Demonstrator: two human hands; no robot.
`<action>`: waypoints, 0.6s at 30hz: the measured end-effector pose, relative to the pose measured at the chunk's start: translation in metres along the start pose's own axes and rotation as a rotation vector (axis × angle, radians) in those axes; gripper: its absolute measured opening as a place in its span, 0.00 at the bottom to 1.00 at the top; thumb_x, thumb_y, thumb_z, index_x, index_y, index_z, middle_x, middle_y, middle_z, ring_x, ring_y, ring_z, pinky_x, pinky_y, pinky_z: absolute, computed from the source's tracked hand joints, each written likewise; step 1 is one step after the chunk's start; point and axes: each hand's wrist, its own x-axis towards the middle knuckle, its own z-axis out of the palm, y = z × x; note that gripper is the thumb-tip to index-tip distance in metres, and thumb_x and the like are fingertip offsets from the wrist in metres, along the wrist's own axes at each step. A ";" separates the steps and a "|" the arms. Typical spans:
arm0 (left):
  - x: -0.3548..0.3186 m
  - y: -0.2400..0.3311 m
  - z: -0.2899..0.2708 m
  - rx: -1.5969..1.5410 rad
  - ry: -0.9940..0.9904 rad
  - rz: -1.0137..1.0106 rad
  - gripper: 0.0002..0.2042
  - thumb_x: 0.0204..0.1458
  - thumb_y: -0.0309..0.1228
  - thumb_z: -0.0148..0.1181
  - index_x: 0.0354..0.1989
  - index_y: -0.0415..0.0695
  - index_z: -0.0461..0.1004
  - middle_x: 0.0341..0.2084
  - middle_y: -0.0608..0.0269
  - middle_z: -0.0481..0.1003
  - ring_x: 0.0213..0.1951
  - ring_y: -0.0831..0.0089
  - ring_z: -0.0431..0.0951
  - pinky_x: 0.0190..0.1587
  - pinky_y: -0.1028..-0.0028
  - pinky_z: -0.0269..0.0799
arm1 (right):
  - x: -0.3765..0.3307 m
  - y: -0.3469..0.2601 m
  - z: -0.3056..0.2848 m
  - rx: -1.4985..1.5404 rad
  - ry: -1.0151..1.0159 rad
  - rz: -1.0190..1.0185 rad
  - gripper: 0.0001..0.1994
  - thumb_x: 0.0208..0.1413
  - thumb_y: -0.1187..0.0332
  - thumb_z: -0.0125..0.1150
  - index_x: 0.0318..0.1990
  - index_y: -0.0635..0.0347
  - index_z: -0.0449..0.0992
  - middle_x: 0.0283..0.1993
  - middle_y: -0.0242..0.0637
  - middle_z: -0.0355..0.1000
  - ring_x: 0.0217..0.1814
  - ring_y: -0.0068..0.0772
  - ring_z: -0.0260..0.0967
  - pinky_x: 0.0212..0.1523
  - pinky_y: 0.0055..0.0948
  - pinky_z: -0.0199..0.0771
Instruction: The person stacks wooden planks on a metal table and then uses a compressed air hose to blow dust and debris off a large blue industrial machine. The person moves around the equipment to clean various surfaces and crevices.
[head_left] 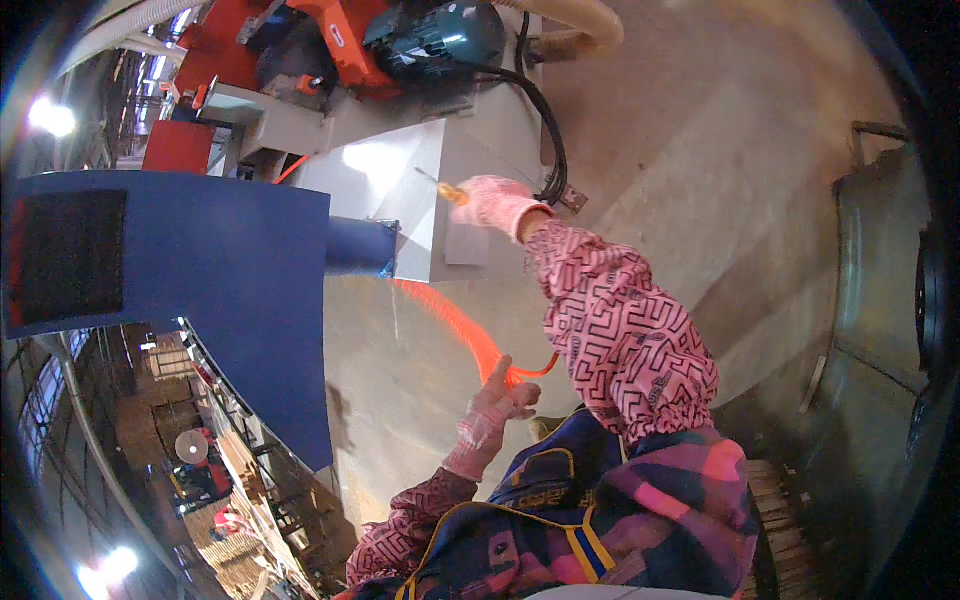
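Note:
My right hand [495, 204], in a pale pink glove, is closed around a small tool with a yellow-orange handle [453, 193]. A thin metal shaft sticks out of it to the upper left, like a screwdriver's. This hand is over the grey-white metal housing [465, 225] of a machine. Lower and nearer my body, my left hand [490, 412], also gloved, has its fingers round a bright orange coiled hose [450, 318]. One finger points along the coil. The hose runs up to the housing's lower edge, and a loose orange loop shows right of the hand.
A large blue panel [230, 260] with a dark window stands at left, joined to the housing by a blue tube [360, 247]. A dark green motor [440, 40], red machine parts and black cables [545, 120] are at the top. Stacked timber [240, 550] lies at lower left.

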 end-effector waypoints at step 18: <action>0.009 0.083 0.036 -0.024 -0.060 0.103 0.38 0.56 0.36 0.58 0.71 0.37 0.46 0.46 0.55 0.72 0.50 0.68 0.71 0.55 0.68 0.68 | 0.047 -0.041 -0.073 0.003 0.236 0.082 0.28 0.51 0.44 0.60 0.50 0.56 0.77 0.51 0.49 0.75 0.55 0.50 0.71 0.55 0.41 0.71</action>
